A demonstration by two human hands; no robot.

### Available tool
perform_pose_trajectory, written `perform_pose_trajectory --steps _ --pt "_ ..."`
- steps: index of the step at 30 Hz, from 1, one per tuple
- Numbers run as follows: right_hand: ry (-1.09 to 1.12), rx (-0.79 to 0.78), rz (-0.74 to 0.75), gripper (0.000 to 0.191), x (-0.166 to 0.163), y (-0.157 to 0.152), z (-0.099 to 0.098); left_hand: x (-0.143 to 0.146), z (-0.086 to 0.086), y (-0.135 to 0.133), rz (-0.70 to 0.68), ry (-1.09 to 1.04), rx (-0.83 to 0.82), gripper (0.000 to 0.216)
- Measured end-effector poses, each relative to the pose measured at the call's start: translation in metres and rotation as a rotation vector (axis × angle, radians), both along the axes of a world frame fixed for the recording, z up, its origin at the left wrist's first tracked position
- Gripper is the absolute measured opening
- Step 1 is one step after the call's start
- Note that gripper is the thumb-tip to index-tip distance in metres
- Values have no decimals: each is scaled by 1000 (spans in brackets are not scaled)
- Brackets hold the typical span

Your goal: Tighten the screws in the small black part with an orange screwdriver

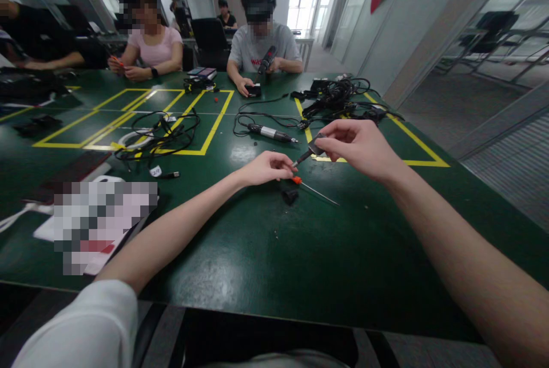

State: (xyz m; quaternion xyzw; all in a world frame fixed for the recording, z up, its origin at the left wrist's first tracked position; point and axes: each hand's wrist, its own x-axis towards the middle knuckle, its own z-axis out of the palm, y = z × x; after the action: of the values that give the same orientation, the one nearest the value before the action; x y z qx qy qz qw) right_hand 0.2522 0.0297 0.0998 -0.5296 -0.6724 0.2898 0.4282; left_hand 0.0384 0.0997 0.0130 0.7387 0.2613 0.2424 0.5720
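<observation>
My right hand (355, 142) pinches a small black piece with a flat head and a narrow stem (303, 156), whose exact kind I cannot make out. The stem slants down to the left. At its light-coloured tip, the fingers of my left hand (270, 167) are closed together; they partly hide that end. Just below those fingertips is a screwdriver (317, 192) with an orange handle, its thin shaft pointing right towards me. A small crumpled-looking black part (290, 196) rests on the green table beside the screwdriver.
Beyond my hands lies a black-and-silver electric screwdriver (271, 133) with its cord. Tangled black cables (334, 99) fill the far right; more cables (171, 133) lie left. A phone-like slab (72, 176) and blurred packet (111, 219) sit near left. Co-workers (263, 42) sit opposite.
</observation>
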Motion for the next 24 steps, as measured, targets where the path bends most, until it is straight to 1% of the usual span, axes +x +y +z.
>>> perform_pose_trajectory --steps 2,3,5,6,8,9,11,14,16,18,20,23,24 --pt "169 -27 -21 18 2 4 -3 -2 -2 5 115 3 61 16" --pt "263 -42 -28 18 4 7 -4 -4 -3 7 176 8 119 15" --pt "457 -77 -26 19 8 11 -7 -6 -7 10 243 54 310 15" --pt "547 -98 -14 19 10 13 -7 -7 -9 11 244 89 426 15" --pt "687 -139 25 19 13 14 -8 -8 -15 11 186 173 650 17" --pt "727 -153 48 18 13 13 -8 -9 -18 11 168 211 724 17" --pt "745 -158 92 20 12 11 -7 -9 -22 11 162 267 793 20" --pt "646 -98 135 33 6 7 -7 -9 -26 10 162 313 828 20" --pt "522 -32 126 37 3 5 -9 -9 -27 10 165 330 845 20" --pt "356 -2 92 37 3 3 -14 -8 -27 10 171 344 858 20" --pt "158 -32 73 36 5 0 -23 -7 -27 10 175 351 868 21" --pt "-131 -106 139 33 10 -7 -44 -6 -28 11 170 345 880 21" --pt "-187 -113 171 31 11 -9 -53 -6 -29 11 168 346 881 20"
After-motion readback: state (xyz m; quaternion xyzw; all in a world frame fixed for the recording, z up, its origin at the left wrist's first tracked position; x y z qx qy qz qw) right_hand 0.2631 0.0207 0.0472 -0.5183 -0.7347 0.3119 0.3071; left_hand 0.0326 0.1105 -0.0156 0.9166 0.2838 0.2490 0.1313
